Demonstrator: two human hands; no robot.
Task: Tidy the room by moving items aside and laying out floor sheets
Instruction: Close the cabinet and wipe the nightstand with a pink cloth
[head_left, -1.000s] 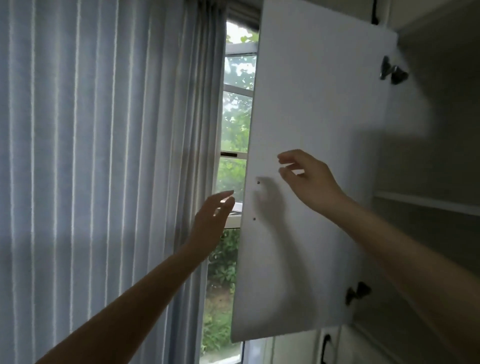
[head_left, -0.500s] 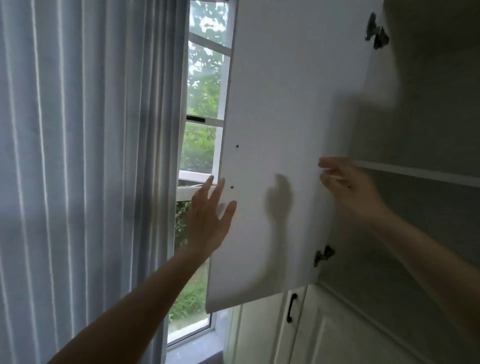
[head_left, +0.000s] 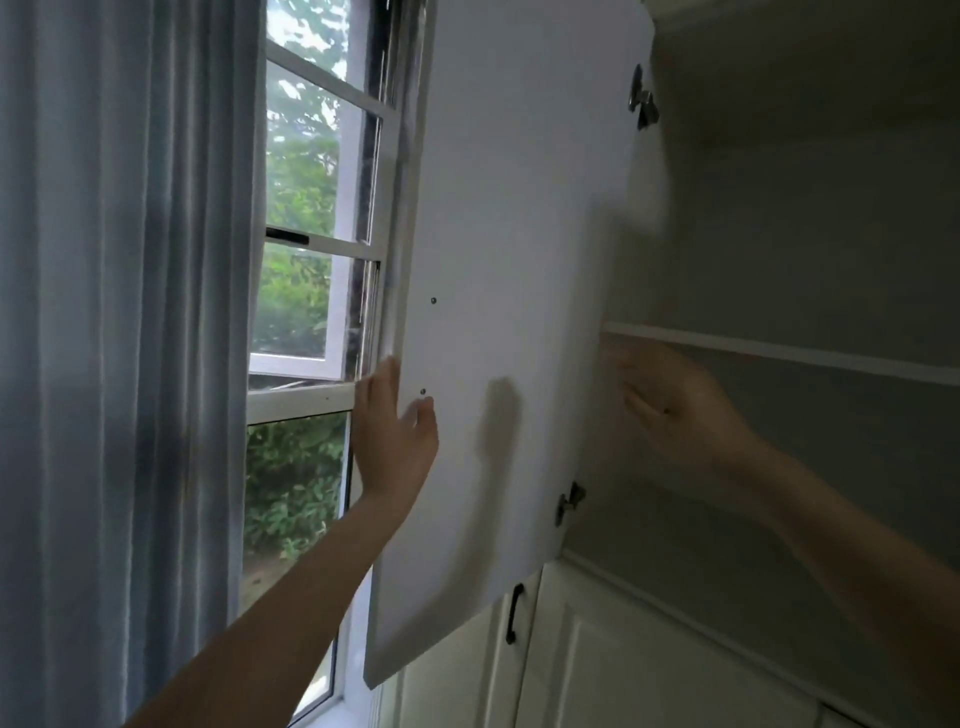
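Your left hand is at the free edge of the open cupboard door, fingers reaching round behind the edge and thumb lying against the inner face beside the two small screws, a light hold rather than a clamp. Your right hand is inside the cupboard just under the shelf, fingers loose and open with nothing in them; it is blurred, so whether it touches anything cannot be told. Nothing can be seen on the parts of the shelf and cupboard in view, and no floor sheets show anywhere here, so this looks like a search for them. To do it well, keep the door steady with the left hand so it cannot swing back onto your right forearm or out against the window frame just behind it. The curtain hangs well to the left and is no concern. Sweep the right hand along under the shelf and toward the back, where the view is dim. If nothing turns up, the lower cupboard with the dark handle is the likely next place.
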